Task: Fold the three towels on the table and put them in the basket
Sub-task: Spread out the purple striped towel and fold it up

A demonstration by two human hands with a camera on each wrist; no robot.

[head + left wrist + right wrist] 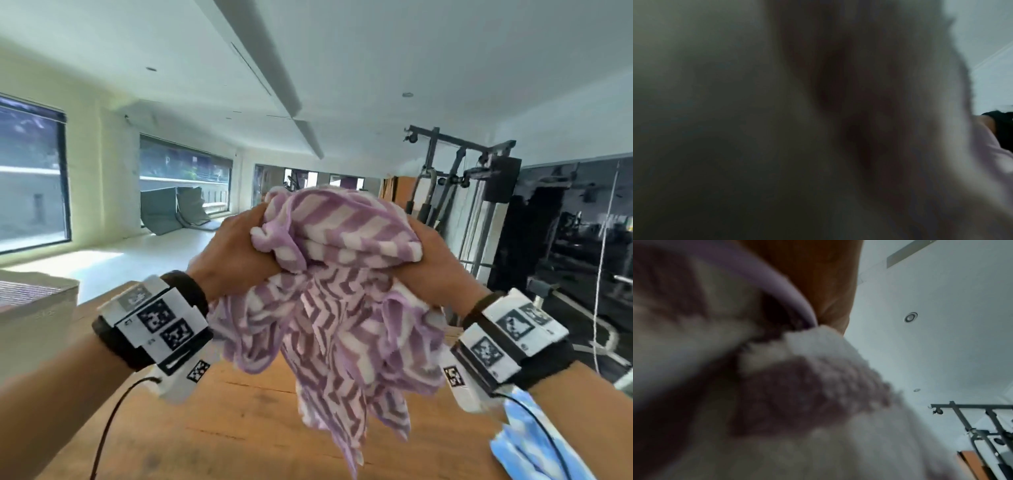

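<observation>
Wooden table [212, 428], plank top with visible seams, fills the lower head view. Blue-and-white towel [534, 445] lies bunched on it near the right edge. White basket [37, 308] at the table's far-left corner; can't tell if it sits on the table or beside it.

Both hands [236, 246] raised, fingers clenched

The purple towel [329, 274], white-zigzagged, hangs bunched and unfolded above the table [205, 428], gripped at its top. A blue towel [524, 442] lies crumpled at the table's right edge.
</observation>
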